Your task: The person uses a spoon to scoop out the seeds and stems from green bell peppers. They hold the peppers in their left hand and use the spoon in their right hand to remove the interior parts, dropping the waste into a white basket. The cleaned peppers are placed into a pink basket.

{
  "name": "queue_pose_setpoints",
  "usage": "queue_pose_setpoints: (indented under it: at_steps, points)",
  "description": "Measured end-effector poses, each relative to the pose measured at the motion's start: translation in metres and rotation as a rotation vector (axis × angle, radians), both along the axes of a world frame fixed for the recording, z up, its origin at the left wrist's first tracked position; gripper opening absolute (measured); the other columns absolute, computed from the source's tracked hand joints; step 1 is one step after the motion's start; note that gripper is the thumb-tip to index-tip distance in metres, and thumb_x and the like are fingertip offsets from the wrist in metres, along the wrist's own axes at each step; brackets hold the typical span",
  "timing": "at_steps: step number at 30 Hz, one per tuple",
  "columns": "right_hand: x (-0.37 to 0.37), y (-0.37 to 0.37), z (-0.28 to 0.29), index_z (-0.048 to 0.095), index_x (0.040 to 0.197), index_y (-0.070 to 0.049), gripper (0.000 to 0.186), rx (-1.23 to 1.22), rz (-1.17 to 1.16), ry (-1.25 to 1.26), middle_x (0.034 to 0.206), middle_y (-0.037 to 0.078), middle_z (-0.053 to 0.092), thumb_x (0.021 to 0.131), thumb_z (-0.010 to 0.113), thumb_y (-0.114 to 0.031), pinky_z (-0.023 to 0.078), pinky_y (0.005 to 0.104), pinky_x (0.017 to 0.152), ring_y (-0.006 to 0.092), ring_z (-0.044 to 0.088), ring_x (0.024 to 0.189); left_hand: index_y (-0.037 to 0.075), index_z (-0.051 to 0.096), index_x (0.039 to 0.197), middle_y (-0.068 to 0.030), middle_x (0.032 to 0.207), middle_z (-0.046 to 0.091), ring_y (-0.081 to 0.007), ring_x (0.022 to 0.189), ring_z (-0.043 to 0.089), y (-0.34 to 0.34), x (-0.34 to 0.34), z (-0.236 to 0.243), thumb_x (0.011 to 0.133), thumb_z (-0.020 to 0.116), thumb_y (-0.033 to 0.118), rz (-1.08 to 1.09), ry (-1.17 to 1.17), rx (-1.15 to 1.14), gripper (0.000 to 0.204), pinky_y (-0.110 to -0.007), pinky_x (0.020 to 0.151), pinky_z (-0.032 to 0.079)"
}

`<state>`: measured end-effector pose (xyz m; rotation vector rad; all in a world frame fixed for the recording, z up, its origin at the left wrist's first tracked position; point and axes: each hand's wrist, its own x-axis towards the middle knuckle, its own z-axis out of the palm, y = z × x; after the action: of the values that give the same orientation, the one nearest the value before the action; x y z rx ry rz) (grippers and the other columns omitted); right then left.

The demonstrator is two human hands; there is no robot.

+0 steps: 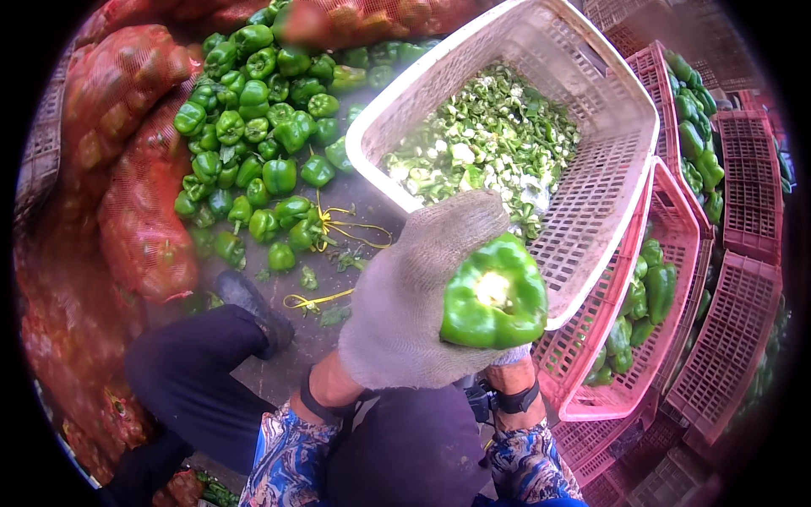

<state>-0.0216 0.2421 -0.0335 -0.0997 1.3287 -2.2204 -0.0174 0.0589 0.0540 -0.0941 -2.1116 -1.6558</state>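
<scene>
My left hand [401, 296], in a grey knit glove, is closed around a green bell pepper [515, 311]. A pale, cored hollow shows where the pepper's stem end faces up. Behind the pepper and the left hand lies most of my right hand [513, 357]; just a bit of its glove and the wrist show, and its fingers are hidden. Just beyond the hands, a white plastic crate [583, 245] tilts toward me, with cut pepper cores and stem bits [498, 127] inside.
Whole green bell peppers [253, 127] are heaped on the floor at the far left, beside red mesh sacks [144, 177]. Yellow twine [338, 226] lies near them. On the right, a pink crate [608, 406] holds peppers, among several stacked crates [726, 338]. My shoe [253, 308] rests left.
</scene>
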Motion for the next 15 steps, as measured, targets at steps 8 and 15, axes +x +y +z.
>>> queue_pose_setpoints:
  at_steps: [8, 15]
  points:
    - [0.011, 0.008, -0.024, 0.050, 0.143, -0.004, 0.062, 0.022, -0.059, -0.269, 0.134, 0.010, 0.061, 0.087, 0.077, -0.001, 0.055, 0.0339, 0.101, 0.0182, 0.061, 0.119, 0.004, 0.055, 0.133, -0.0204, 0.128, 0.064, -0.0373, 0.112, 0.068, -0.003, -0.006, -0.018, 0.060, 0.099, 0.026, -0.113, 0.098, 0.128, 0.087, -0.042, 0.095, 0.054]
    - [0.014, 0.006, -0.033, 0.051, 0.140, -0.002, 0.054, -0.012, -0.126, -0.250, 0.132, 0.011, 0.061, 0.090, 0.072, -0.001, 0.055, 0.0343, 0.095, 0.0185, 0.062, 0.115, 0.006, 0.059, 0.129, -0.0198, 0.129, 0.063, -0.0363, 0.113, 0.067, -0.001, -0.003, -0.020, 0.061, 0.098, 0.023, -0.124, 0.054, 0.219, 0.080, -0.042, 0.095, 0.054]
